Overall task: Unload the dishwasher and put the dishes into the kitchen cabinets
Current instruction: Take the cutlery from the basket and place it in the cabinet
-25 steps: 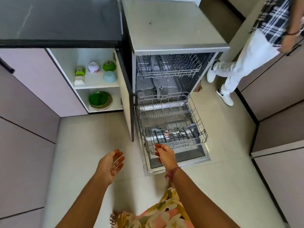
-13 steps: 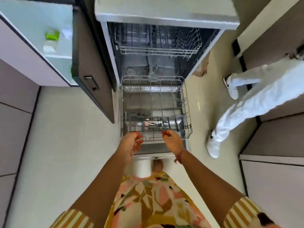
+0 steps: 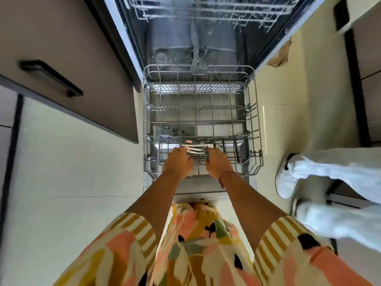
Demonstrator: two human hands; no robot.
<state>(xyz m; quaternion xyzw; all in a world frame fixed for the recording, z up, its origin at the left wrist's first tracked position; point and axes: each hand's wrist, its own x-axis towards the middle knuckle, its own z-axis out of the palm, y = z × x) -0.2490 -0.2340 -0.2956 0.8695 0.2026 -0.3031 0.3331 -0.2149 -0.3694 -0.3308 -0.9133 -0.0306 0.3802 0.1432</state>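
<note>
The dishwasher's lower rack (image 3: pixel 255 124) is pulled out over the open door. A grey cutlery basket (image 3: pixel 237 149) sits along its near side, and a bundle of metal cutlery (image 3: pixel 196 149) lies in it. My left hand (image 3: pixel 178 164) reaches down into the basket, its fingers curled onto the bundle's left end. At the bundle's right end, my right hand (image 3: pixel 218 165) curls its fingers the same way. The rest of the lower rack holds nothing. So does the upper rack (image 3: pixel 206 11), inside the machine.
An open dark cabinet door (image 3: pixel 68 65) with a black handle (image 3: pixel 51 77) stands left of the dishwasher. A person's legs in white trousers (image 3: pixel 338 172) and white shoes (image 3: pixel 287 178) stand close on the right. Pale tiled floor (image 3: pixel 72 162) lies left.
I stepped in front of the dishwasher and bent over it. Both hands moved from the rack's front edge forward into the cutlery basket and curled onto the cutlery. The cabinet shelves left my view.
</note>
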